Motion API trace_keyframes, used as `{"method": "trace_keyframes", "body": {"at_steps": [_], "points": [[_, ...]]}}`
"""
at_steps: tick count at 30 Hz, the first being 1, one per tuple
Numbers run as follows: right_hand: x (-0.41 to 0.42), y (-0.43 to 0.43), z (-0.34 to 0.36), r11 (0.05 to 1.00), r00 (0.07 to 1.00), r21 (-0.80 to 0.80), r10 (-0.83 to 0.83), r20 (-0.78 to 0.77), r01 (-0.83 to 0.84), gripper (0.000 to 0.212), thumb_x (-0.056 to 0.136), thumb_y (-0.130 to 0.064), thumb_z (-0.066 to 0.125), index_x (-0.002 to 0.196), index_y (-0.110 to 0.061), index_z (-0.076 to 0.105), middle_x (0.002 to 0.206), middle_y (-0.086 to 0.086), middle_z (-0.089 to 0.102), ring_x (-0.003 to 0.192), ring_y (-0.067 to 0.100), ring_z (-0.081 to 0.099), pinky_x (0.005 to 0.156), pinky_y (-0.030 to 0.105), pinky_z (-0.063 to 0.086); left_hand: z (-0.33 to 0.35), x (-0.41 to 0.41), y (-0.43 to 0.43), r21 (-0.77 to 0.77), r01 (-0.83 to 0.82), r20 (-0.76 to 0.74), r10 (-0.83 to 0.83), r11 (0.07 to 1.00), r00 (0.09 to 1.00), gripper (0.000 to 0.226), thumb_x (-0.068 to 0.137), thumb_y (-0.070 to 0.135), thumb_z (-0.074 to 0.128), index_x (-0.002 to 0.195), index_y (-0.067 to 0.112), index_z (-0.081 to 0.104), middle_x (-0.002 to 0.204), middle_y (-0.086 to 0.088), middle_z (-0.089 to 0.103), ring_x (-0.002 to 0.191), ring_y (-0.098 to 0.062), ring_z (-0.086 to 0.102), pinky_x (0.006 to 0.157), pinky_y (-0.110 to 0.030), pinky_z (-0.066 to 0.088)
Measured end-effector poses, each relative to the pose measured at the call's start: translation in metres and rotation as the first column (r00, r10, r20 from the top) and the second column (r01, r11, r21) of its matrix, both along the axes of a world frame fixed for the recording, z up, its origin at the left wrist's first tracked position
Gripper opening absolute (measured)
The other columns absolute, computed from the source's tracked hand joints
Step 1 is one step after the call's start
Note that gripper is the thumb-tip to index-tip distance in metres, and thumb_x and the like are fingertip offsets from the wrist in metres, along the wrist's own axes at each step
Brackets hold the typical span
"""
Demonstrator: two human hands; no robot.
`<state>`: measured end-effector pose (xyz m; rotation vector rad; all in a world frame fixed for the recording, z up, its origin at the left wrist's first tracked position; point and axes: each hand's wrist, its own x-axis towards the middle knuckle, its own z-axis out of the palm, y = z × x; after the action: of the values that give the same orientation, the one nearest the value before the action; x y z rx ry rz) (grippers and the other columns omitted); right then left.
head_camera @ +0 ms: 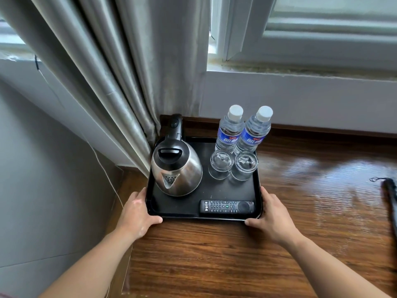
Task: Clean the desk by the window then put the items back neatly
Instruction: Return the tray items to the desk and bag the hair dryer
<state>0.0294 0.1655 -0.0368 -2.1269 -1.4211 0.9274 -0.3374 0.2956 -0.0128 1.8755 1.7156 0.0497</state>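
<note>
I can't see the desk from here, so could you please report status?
Left hand, right hand grip tray at near corners. Tray loaded, at desk corner. Curtain close beside kettle.

Both arms reach forward. left hand point(137, 214) and right hand point(274, 216) grip tray point(214, 190) near corners, thumbs pointing inward.

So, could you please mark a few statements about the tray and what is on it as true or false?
1. The left hand and right hand hold the tray at its near corners. True.
2. The kettle stands on the tray's right side. False: it stands on the left side.
3. Two glasses stand just in front of two bottles. True.
4. The remote leans against the kettle. False: it lies flat along the tray's near edge, apart from the kettle.
5. The bottles are uncapped. False: both have white caps on.
</note>
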Motion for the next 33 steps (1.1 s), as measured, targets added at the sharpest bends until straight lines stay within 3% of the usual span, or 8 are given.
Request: {"method": "trace_keyframes", "body": {"at_steps": [3,7,15,29,33], "points": [[0.000,0.007,0.000,1.000,1.000,0.027,0.016,0.009,-0.016,0.106,0.053,-0.034,0.093,0.143,-0.046,0.037,0.105,-0.024,0.052,0.105,0.006,0.049,0.086,0.022,0.038,-0.001,-0.001,0.010,0.005,0.021,-0.004,-0.021,1.000,1.000,0.096,0.058,0.034,0.093,0.142,0.021,0.047,0.102,0.003,0.049,0.093,-0.017,0.052,0.092,-0.032,0.048],[0.001,0.014,0.000,1.000,1.000,0.011,0.004,0.014,-0.004,0.108,0.053,-0.036,0.093,0.145,-0.045,0.036,0.105,-0.014,0.055,0.102,0.007,0.049,0.086,0.024,0.041,-0.002,0.000,0.017,0.002,0.034,-0.006,-0.034,0.999,0.999,0.090,0.058,0.034,0.092,0.137,0.020,0.050,0.100,0.002,0.050,0.094,-0.020,0.055,0.090,-0.031,0.048],[0.003,0.026,-0.001,1.000,1.000,0.030,-0.005,0.025,0.005,0.096,0.053,-0.036,0.092,0.136,-0.042,0.044,0.101,-0.019,0.053,0.101,0.008,0.049,0.084,0.025,0.041,-0.003,0.003,0.033,-0.012,0.058,0.002,-0.058,0.998,0.998,0.095,0.061,0.036,0.092,0.143,0.022,0.046,0.102,0.003,0.048,0.094,-0.020,0.055,0.090,-0.032,0.050],[-0.003,0.033,-0.001,0.999,0.999,0.030,-0.039,0.001,0.039,0.101,0.056,-0.034,0.094,0.140,-0.043,0.039,0.103,-0.016,0.051,0.099,0.007,0.047,0.086,0.023,0.038,-0.004,0.003,0.054,-0.024,0.123,-0.039,-0.124,0.992,0.992,0.094,0.064,0.036,0.091,0.144,0.021,0.044,0.106,0.000,0.048,0.101,-0.027,0.059,0.092,-0.037,0.052],[-0.006,0.033,-0.002,0.999,0.999,0.017,-0.050,0.015,0.050,0.105,0.057,-0.035,0.093,0.145,-0.040,0.036,0.107,-0.007,0.053,0.098,0.007,0.046,0.088,0.022,0.038,-0.003,0.002,0.060,-0.033,0.122,-0.031,-0.123,0.992,0.992,0.093,0.064,0.031,0.092,0.144,0.019,0.045,0.106,-0.002,0.049,0.101,-0.028,0.058,0.092,-0.036,0.050]]}}
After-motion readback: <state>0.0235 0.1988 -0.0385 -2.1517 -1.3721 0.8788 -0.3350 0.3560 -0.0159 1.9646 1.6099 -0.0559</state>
